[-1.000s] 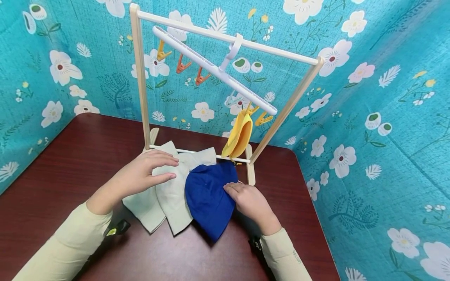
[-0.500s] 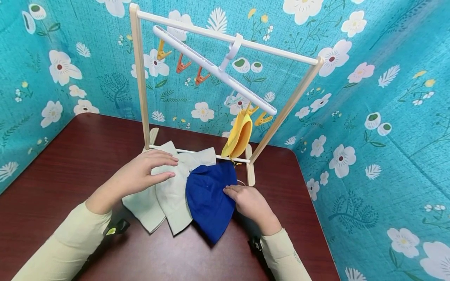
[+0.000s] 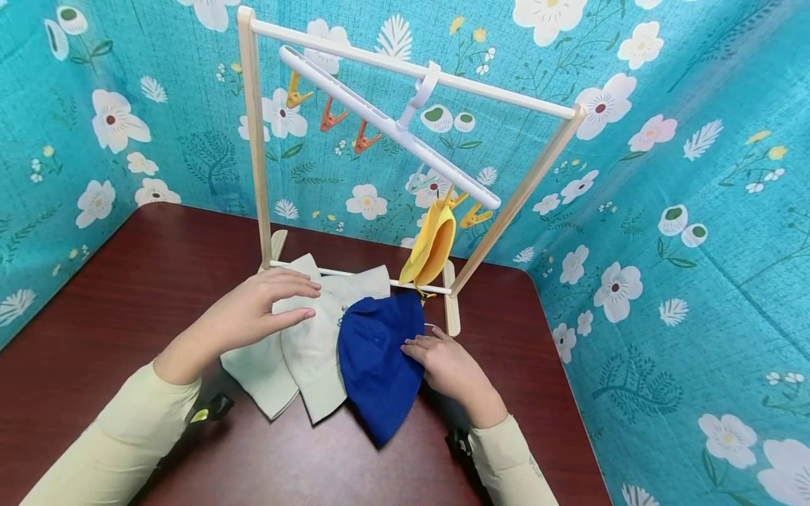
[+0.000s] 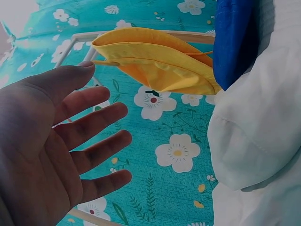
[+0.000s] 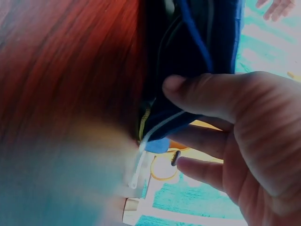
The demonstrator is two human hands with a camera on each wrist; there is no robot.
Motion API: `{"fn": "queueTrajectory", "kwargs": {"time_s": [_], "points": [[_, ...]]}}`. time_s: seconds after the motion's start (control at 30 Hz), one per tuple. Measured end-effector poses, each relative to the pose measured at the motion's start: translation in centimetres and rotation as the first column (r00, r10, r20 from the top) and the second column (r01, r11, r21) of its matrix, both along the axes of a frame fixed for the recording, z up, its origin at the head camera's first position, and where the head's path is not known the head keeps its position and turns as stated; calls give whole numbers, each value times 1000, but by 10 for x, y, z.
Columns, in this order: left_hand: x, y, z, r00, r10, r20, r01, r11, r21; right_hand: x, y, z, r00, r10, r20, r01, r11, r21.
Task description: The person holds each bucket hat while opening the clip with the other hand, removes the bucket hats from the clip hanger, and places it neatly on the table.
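Note:
A blue bucket hat (image 3: 380,365) lies folded on top of a pale green hat (image 3: 316,344), which overlaps a second pale green hat (image 3: 259,383) to its left. My right hand (image 3: 452,365) pinches the blue hat's right edge. In the right wrist view, the thumb (image 5: 202,94) lies on its dark inner side with the fingers behind, and a thin white cord (image 5: 157,127) trails out. My left hand (image 3: 256,313) hovers over the pale hats, its fingers spread and holding nothing in the left wrist view.
Behind the hats stands a wooden rack (image 3: 256,154). On its top bar hangs a white hanger (image 3: 380,119) with orange and yellow clips. A yellow hat (image 3: 430,242) hangs from it at the right. Flowered cloth (image 3: 664,211) encloses the dark red table (image 3: 114,302).
The blue hat has slid slightly right and toward me, baring more of the lettering on the pale hat beneath. My right hand keeps its hold, fingers a little more spread; my left hand stays put.

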State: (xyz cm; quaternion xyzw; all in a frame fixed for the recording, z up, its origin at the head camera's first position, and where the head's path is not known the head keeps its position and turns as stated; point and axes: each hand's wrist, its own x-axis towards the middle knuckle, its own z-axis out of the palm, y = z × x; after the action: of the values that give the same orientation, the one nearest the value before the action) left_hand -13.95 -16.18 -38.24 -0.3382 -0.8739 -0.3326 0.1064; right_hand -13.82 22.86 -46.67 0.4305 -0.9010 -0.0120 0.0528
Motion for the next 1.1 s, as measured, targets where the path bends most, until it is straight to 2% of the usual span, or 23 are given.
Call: {"fn": "queueTrajectory", "kwargs": {"time_s": [0.37,0.63,0.83,1.1], "points": [[-1,-1,1,1000,-2,14,2,1000,-6,5,1,7,996,-50,77,49,999,5],[-2,-3,1,1000,-6,-16,6,1000,-4,9,14,10,991,-103,90,104,995,4],[-1,-4,1,1000,-8,-8,8,1000,-8,10,22,18,983,-122,138,127,992,-26],[1,-3,2,1000,-2,14,2,1000,-16,11,25,31,965,-208,162,219,974,-53]]}}
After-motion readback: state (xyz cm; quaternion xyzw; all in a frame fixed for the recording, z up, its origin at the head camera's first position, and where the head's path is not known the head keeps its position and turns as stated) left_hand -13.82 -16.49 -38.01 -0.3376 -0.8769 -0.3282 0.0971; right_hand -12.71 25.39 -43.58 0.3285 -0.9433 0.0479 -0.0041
